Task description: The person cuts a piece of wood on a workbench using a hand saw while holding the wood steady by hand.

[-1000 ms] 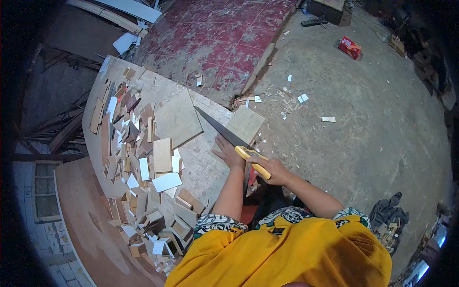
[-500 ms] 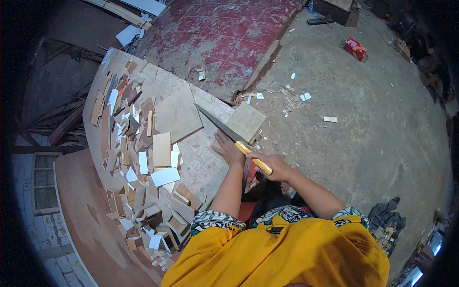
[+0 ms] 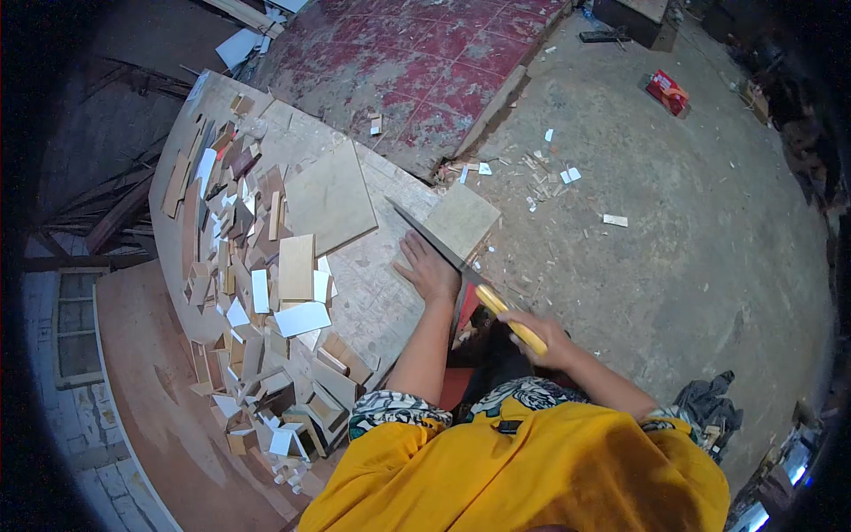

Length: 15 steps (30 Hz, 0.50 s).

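Observation:
My right hand [image 3: 547, 340] is wrapped round the yellow handle of a handsaw [image 3: 434, 241]. The saw's dark blade slants away to the upper left, along the near side of a pale square piece of board [image 3: 463, 218] at the worktable's edge. My left hand [image 3: 430, 267] lies with fingers spread beside the blade, pressing on the surface on its near side. Whether a strip of the same board lies under that palm is hidden. A larger pale panel [image 3: 331, 199] rests flat on the table, left of the saw tip.
Many wood offcuts [image 3: 297, 266] and small boxes are heaped on the left of the worktable [image 3: 377, 288]. White and wooden scraps [image 3: 570, 176] litter the concrete floor at right. A red packet [image 3: 667, 93] lies farther off, and dark cloth [image 3: 709, 408] is at lower right.
My right hand has drawn the saw back toward me and to the right, so more of the blade shows between the board and the handle. My left hand stays in place.

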Each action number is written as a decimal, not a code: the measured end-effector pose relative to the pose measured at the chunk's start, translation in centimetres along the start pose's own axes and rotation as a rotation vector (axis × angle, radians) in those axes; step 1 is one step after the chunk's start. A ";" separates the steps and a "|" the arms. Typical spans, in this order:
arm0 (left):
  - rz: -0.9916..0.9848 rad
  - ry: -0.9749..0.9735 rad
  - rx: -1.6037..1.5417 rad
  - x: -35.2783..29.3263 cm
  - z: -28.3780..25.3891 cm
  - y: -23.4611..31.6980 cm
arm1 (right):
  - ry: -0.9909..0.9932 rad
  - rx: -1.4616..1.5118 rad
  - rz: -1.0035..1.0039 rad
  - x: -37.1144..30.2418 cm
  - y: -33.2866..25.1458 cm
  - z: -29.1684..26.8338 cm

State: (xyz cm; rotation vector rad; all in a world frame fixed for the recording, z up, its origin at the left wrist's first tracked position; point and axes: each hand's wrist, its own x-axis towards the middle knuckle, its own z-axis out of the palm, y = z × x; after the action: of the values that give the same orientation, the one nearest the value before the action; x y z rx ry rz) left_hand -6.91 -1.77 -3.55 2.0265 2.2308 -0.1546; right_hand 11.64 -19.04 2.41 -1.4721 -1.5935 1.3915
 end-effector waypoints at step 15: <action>0.038 0.010 0.102 -0.1 0.5 -0.4 | 0.115 -0.064 -0.225 5.1 -0.4 0.3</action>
State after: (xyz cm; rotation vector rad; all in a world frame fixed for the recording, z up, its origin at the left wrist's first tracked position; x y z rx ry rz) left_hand -7.24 -2.00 -4.02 2.1235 2.2324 -0.2602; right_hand 10.00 -14.25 1.48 -1.3366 -1.6856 1.1201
